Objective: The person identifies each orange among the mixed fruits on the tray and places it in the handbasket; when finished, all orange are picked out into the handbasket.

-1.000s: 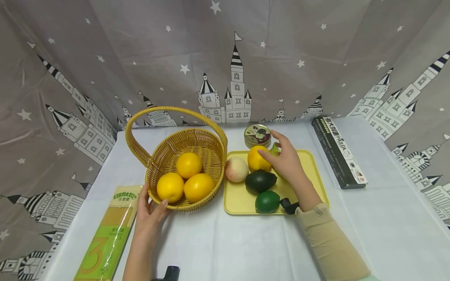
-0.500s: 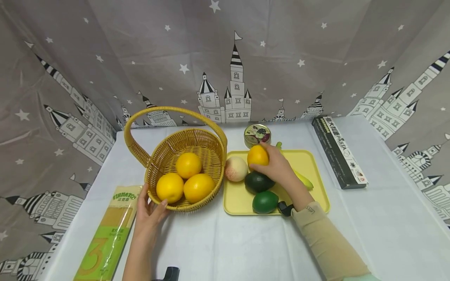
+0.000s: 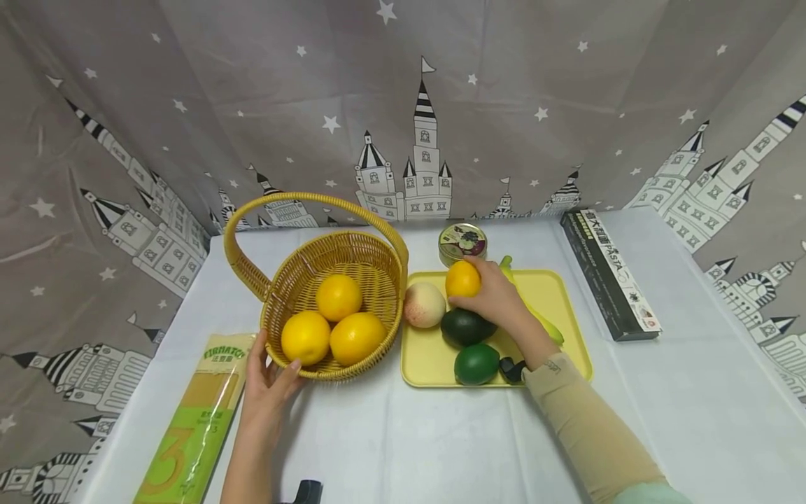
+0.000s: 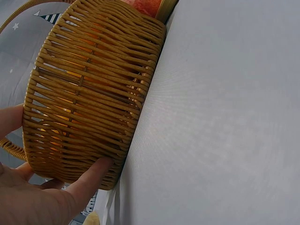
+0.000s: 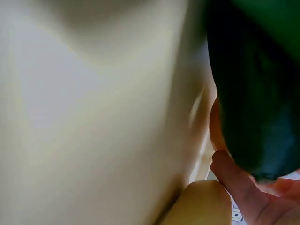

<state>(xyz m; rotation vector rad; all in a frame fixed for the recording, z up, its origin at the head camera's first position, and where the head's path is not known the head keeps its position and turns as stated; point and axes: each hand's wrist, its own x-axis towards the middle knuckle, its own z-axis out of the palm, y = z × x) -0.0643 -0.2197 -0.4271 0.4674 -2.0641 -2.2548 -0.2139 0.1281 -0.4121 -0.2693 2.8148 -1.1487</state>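
My left hand (image 3: 267, 395) grips the near left rim of a yellow wicker basket (image 3: 292, 285), its thumb at the rim and a finger along the woven outside in the left wrist view. Several yellow-orange fruits, including an orange (image 3: 338, 297), lie inside. My right hand (image 3: 502, 299) holds another orange (image 3: 462, 279) at the back of a yellow tray (image 3: 428, 367). Beside that orange is a pale pink peach (image 3: 424, 305). A dark avocado (image 3: 466, 327), a green lime-like fruit (image 3: 476, 364) and a banana (image 3: 548, 327) also lie on the tray, the banana partly behind my hand.
A round tin (image 3: 462, 241) stands just behind the tray. To the right lies a black pasta box (image 3: 607, 276). A green spaghetti packet (image 3: 195, 420) lies left of my left forearm. The basket's tall handle (image 3: 315, 199) arches up over its back.
My right hand has moved left from above the banana and closed round the orange on the tray. More of the banana shows. My left hand stays on the basket rim.
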